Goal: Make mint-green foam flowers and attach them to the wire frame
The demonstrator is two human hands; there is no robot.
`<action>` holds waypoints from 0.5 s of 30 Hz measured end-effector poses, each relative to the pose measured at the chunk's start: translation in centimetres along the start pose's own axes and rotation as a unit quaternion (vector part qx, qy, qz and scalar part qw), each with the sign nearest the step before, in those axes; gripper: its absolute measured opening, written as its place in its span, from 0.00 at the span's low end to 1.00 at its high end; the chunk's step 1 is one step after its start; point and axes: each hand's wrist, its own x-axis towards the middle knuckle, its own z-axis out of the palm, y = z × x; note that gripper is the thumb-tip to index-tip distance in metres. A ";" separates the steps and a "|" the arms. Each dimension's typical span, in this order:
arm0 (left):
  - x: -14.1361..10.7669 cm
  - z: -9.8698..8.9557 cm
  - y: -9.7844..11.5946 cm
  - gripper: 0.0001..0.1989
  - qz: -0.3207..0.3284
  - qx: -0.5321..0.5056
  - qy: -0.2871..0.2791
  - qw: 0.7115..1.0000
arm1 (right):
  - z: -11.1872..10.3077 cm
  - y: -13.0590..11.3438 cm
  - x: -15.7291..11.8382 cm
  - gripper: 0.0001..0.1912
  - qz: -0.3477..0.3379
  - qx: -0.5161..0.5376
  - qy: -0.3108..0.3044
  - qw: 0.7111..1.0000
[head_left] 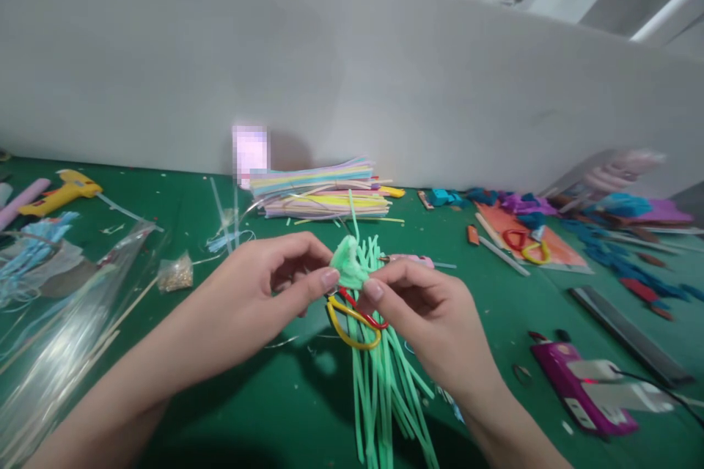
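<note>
Between my two hands is a small light-green shape of bent pipe cleaners [347, 261], with one stem end sticking up from it. My left hand [286, 282] pinches its left side between thumb and fingers. On the lower right edge, my right hand [423, 304] pinches the same piece. Just below lie scissors [355, 341] with one yellow and one red handle loop; their blades are hidden. A bundle of loose green pipe cleaners [379, 388] spreads on the table under the hands and toward me.
Pastel pipe cleaner bundles [324, 190] lie at the back. A yellow glue gun [69, 190] and clear plastic sleeves [82, 330] are on the left. To the right are a purple power strip [583, 388], a second pair of scissors [533, 249] and blue scraps [621, 264].
</note>
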 end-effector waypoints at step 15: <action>0.7 0.1 -0.4 0.13 -0.080 -0.079 -0.044 0.993 | 0.1 0.6 0.2 0.08 0.009 0.020 0.029 0.999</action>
